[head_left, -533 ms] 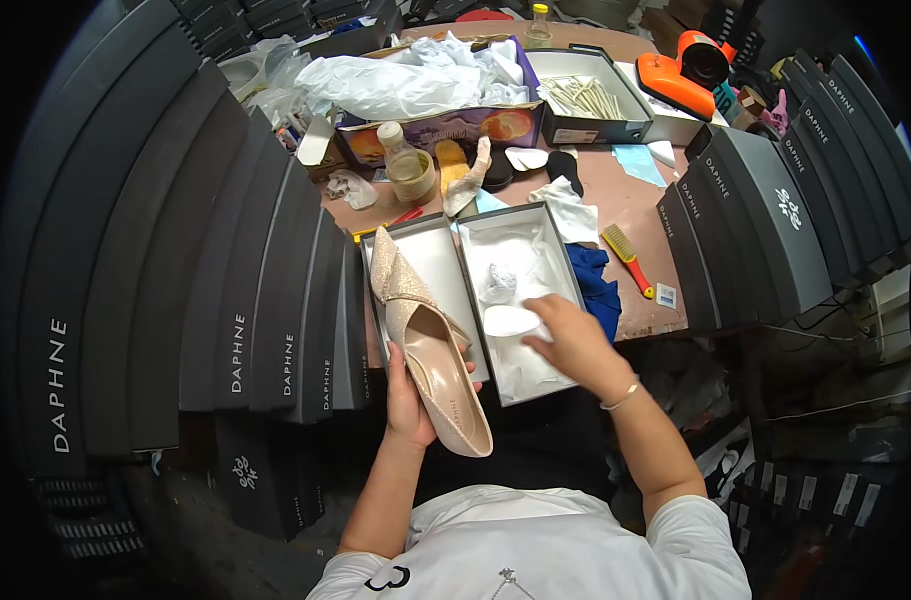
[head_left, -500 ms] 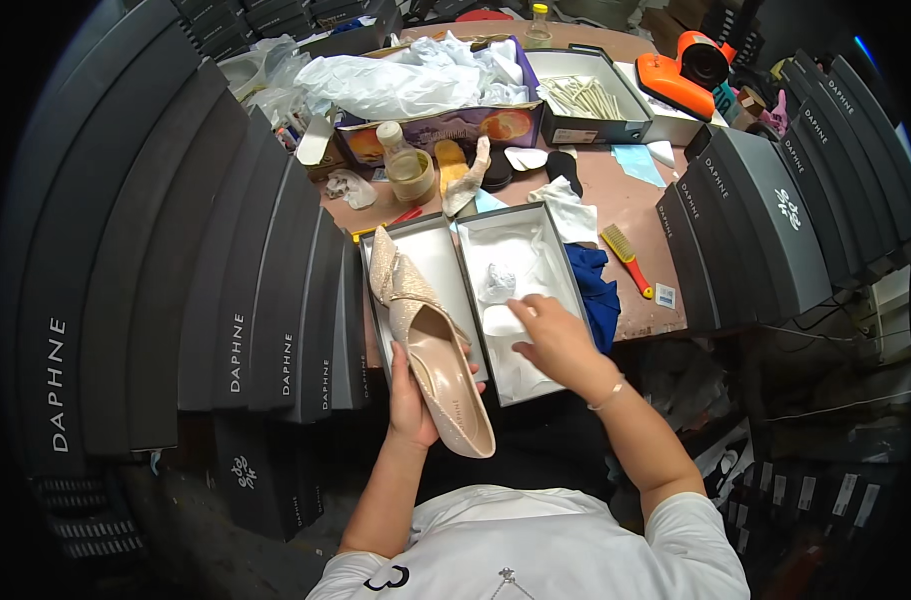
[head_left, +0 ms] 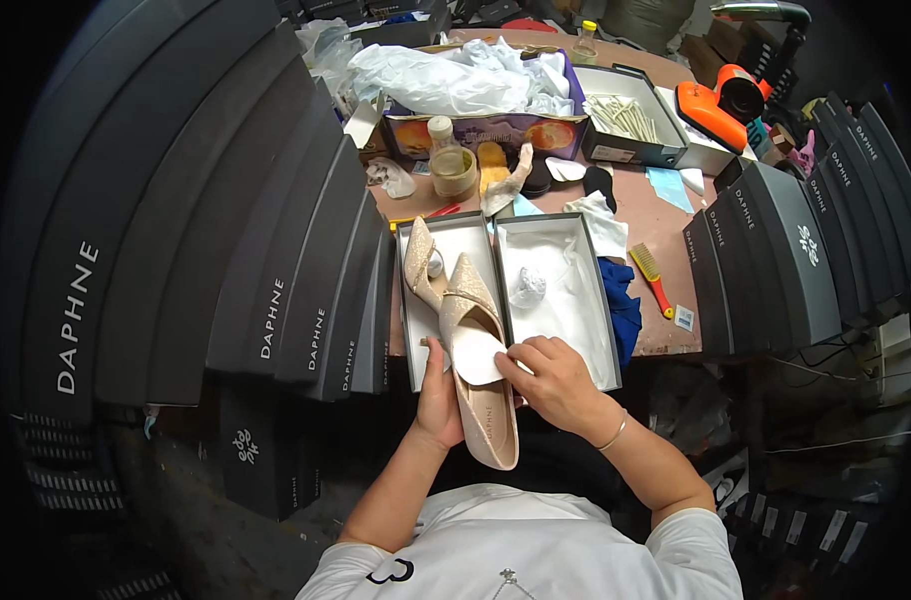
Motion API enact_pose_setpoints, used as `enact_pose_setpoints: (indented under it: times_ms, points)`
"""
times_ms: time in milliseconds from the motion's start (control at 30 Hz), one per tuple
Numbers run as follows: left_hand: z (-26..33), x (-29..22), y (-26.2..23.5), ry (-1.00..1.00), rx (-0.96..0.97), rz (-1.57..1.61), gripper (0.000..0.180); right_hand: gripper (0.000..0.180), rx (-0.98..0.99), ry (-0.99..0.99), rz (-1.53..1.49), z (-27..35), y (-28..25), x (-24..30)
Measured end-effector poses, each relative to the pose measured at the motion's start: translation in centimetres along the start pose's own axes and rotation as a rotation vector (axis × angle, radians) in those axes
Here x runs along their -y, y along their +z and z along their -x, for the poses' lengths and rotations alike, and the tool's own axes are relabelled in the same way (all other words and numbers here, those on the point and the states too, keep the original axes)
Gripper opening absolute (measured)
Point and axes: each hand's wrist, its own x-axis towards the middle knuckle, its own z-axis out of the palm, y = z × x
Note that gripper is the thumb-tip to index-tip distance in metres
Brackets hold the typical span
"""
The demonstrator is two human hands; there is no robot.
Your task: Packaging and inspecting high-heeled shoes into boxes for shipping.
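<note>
My left hand (head_left: 440,402) is wrapped round a glittery beige pointed shoe (head_left: 491,430), toe away from me and opening up. A matching shoe (head_left: 421,250) lies just beyond it on the left; whether my left hand also holds it is hidden. Between the thumb and fingers of my right hand (head_left: 558,385) is a white rounded pad (head_left: 476,357), its far part in the shoe's opening. Under and behind the shoes stands one open shoebox half (head_left: 460,228). Beside it, the other half (head_left: 608,352) has white tissue paper (head_left: 561,325) and a crumpled paper ball (head_left: 527,287) in it.
Tall stacks of dark shoeboxes rise on the left (head_left: 176,230) and right (head_left: 766,250). A yellow-and-red brush (head_left: 652,280) lies right of blue cloth (head_left: 621,310). Behind are a glass bottle (head_left: 448,160), a purple carton (head_left: 486,130), a box of sticks (head_left: 626,118) and an orange tool (head_left: 711,115).
My right hand has brought the white pad from the right box half to the shoe's opening. The second shoe now shows apart from the first. The whole view has shifted a little.
</note>
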Motion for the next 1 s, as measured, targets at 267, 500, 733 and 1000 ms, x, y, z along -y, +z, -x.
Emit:
enact_pose_setpoints:
  times_ms: [267,500,733,1000]
  points:
    - [0.5,1.5,-1.6,-0.061,-0.097,-0.119,0.066,0.022,0.264,0.155,0.126,-1.2,1.1,1.6]
    - [-0.6,3.4,-2.1,-0.038,-0.058,-0.088,0.065,0.028,0.185,0.352,-0.292,-1.9,2.8,-1.1]
    - [-0.4,0.9,-2.0,-0.052,-0.110,-0.071,0.067,0.042,0.125,0.658,-0.035,-1.7,4.9,-11.6]
    - [0.1,0.6,-1.2,0.049,-0.100,-0.099,0.079,0.039,-0.253,0.660,-0.498,-0.9,1.7,-8.0]
